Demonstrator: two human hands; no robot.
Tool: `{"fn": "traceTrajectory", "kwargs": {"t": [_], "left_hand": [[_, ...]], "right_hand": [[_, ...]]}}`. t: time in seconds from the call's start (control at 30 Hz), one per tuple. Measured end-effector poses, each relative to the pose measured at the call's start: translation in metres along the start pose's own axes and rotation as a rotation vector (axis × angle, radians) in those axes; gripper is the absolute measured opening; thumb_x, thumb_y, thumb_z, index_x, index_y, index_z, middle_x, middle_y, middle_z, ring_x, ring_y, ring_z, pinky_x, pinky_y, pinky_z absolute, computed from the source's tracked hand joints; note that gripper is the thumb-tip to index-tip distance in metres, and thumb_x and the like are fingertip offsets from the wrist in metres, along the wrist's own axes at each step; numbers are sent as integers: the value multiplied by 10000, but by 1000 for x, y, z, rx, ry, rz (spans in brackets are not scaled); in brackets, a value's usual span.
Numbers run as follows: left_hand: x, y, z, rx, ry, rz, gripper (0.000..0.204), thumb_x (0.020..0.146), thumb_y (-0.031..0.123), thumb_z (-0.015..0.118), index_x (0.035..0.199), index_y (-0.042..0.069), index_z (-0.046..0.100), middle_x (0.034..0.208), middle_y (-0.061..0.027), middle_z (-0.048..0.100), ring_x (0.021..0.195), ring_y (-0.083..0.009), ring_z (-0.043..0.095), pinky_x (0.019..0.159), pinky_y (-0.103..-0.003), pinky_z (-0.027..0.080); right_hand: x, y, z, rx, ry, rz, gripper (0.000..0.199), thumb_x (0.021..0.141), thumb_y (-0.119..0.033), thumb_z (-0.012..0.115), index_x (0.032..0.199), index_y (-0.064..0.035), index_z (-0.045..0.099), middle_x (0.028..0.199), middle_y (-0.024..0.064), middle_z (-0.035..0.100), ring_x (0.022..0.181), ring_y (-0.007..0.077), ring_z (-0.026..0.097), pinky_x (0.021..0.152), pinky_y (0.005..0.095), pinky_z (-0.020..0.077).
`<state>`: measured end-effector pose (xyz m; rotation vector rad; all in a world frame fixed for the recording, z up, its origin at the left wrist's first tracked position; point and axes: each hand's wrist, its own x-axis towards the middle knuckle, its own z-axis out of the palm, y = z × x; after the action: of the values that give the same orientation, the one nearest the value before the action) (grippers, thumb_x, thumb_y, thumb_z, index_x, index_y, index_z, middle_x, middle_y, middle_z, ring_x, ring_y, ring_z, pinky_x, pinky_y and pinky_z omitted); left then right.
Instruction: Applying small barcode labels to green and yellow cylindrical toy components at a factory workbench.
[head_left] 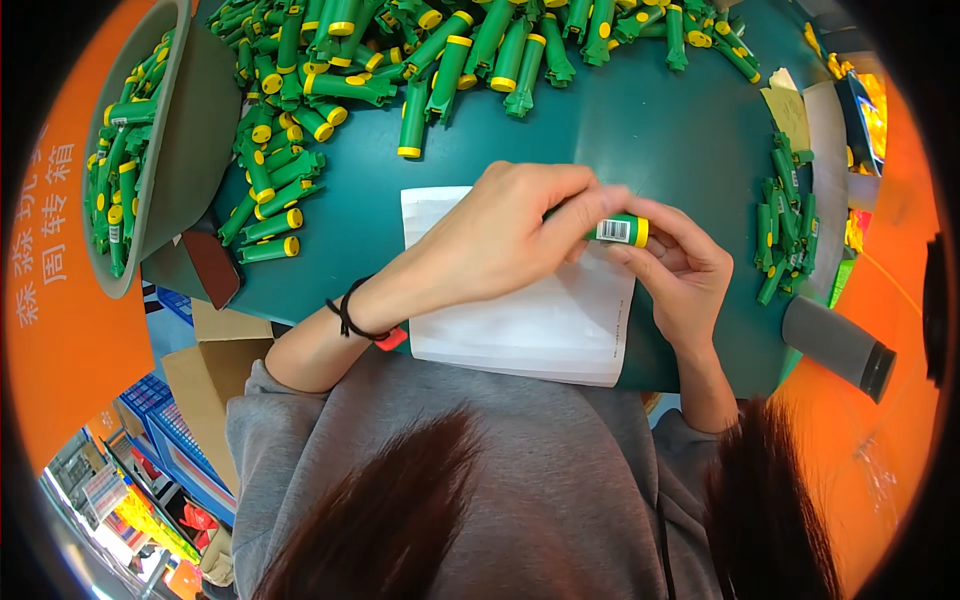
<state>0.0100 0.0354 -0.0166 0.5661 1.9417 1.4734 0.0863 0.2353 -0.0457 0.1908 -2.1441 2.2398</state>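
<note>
While the left hand [525,225] reaches across a stack of flat white paper sheets [520,335], its thumb and fingers are closed on a green cylindrical tube with a yellow end cap [622,231]. The right hand [688,268] is partly open and curled about the capped end; I cannot tell whether it grips or merely touches. The tube lies crosswise between the hands, above the upper right part of the sheets, cap to the right. A white barcode label [613,231] on its body, just beside the cap, faces upward.

The sheets rest on a dark green tabletop [700,140]. Loose green-and-yellow tubes [448,80] cover its far side. More tubes [127,190] fill a grey-green plastic bin [205,110] at left. At right, beyond a smaller tube pile [785,215], lies a grey cylindrical bottle with a black end [832,342].
</note>
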Motion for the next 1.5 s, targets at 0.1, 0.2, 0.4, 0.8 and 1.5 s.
{"fn": "traceTrajectory", "kwargs": {"t": [0.1, 0.2, 0.4, 0.8, 1.5], "left_hand": [[3, -9, 1, -79, -12, -46, 309, 1011, 299, 571, 992, 11, 681, 688, 11, 552, 649, -36, 507, 565, -233, 412], [1, -8, 4, 1, 22, 40, 275, 982, 282, 624, 987, 22, 713, 668, 14, 553, 646, -35, 509, 573, -228, 415], [-20, 10, -55, 235, 506, 226, 221, 891, 304, 732, 938, 93, 779, 792, -30, 728, 705, -89, 627, 666, -254, 489], [-23, -15, -53, 668, 503, 782, 255, 814, 57, 736, 1067, 73, 703, 1082, -55, 703, 1016, -251, 653, 858, -345, 519], [1, -61, 23, 688, 624, 658, 301, 729, 133, 805, 1022, 108, 741, 1035, 3, 706, 920, -218, 611, 781, -353, 481]], "right_hand": [[1, 0, 1, -33, -8, 27, 410, 794, 163, 690, 1191, 102, 612, 1204, 186, 629, 1121, 246, 628, 968, 352, 537], [1, 2, 4, 60, 5, 59, 380, 813, 161, 668, 1184, 110, 609, 1231, 191, 618, 1123, 246, 630, 973, 353, 536], [20, -8, -16, -505, 184, -3, 388, 762, 44, 753, 1139, 3, 669, 1161, 87, 606, 1083, 167, 574, 900, 289, 497], [15, 7, -20, -205, 61, 455, 165, 930, -114, 673, 982, 40, 702, 861, 7, 686, 786, 55, 594, 731, 198, 457], [12, 14, -12, -58, 157, 424, 159, 925, -90, 685, 1008, 42, 715, 895, 25, 694, 816, 62, 619, 757, 203, 485]]}}
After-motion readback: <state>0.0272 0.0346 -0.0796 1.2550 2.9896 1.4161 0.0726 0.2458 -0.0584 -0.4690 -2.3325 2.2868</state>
